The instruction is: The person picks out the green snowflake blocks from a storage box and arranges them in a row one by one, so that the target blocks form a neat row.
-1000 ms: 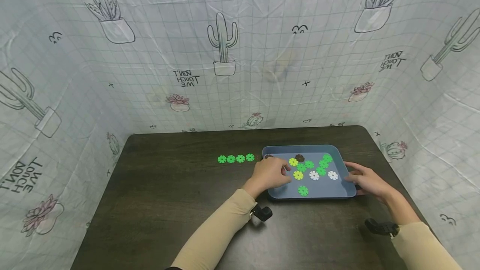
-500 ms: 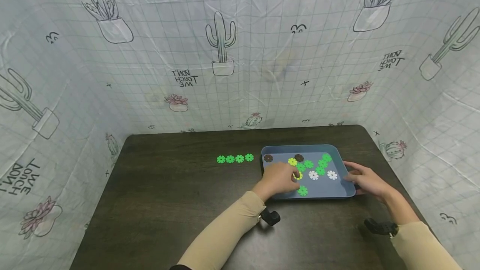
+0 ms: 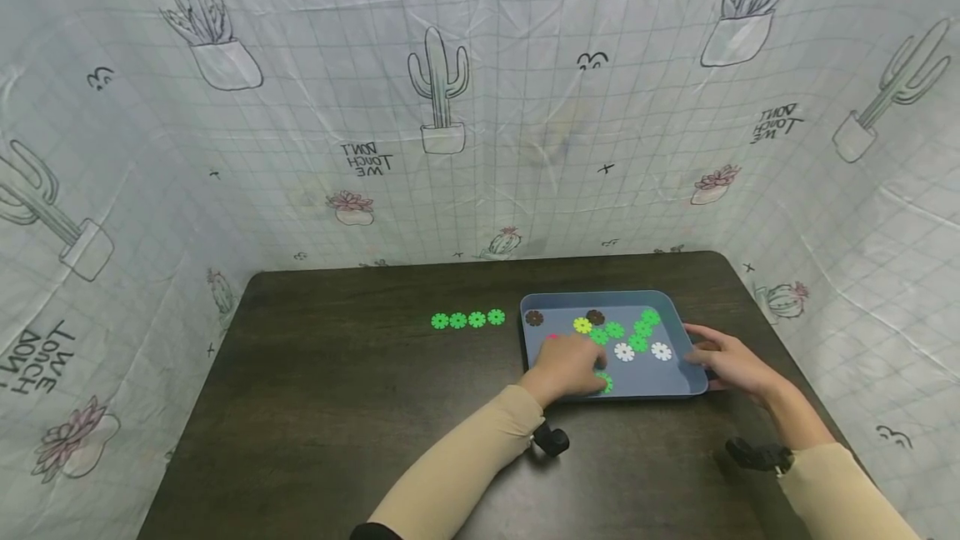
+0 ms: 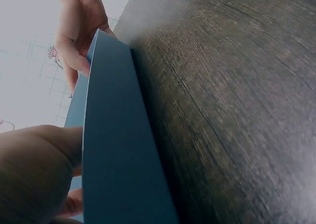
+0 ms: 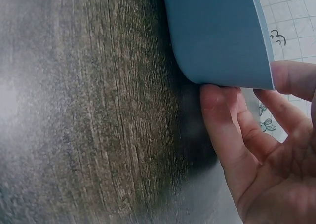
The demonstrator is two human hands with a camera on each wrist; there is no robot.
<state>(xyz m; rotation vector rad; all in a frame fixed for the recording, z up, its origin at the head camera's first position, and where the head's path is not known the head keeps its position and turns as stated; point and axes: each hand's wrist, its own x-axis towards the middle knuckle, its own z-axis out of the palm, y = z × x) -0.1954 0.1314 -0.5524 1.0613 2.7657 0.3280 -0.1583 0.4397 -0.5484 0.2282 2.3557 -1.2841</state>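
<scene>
L hand moved to green pc, curled, hold unclear, R hand pinching tray

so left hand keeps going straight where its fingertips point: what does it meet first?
Left hand most likely meets the green disc by its thumb, inside the tray; contact already or not, can't tell.

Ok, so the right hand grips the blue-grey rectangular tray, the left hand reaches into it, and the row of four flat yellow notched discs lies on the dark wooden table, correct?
Not quite: those four notched discs are green, not yellow, as the head view shows. The right hand grips the tray, the left hand reaches into it, and the discs lie on the table.
</scene>
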